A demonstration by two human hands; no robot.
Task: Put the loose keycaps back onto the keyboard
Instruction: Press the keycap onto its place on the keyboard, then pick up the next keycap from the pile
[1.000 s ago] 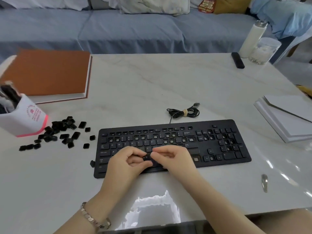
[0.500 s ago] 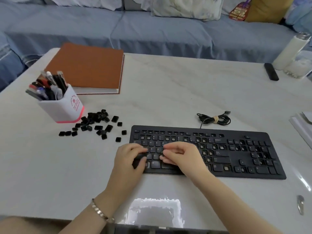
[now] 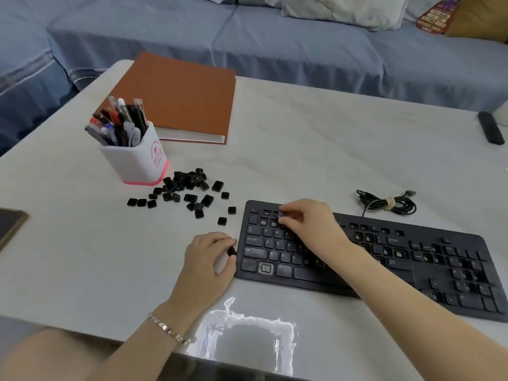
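Keycaps [image 3: 189, 188] lie heaped on the counter [image 3: 302, 149] beside the keyboard [image 3: 412, 259]. My left grip [image 3: 210, 259] pinches 1 cap [image 3: 231, 251] at its left edge. My right grip [image 3: 310, 224] curls over the top rows; whether it holds anything I cannot tell. Pressed askew, a cap could jam.

A silvery link bracelet [image 3: 168, 329] circles the wrist of the left hand [image 3: 209, 259]; the 2 forearms [image 3: 412, 312] are bare.
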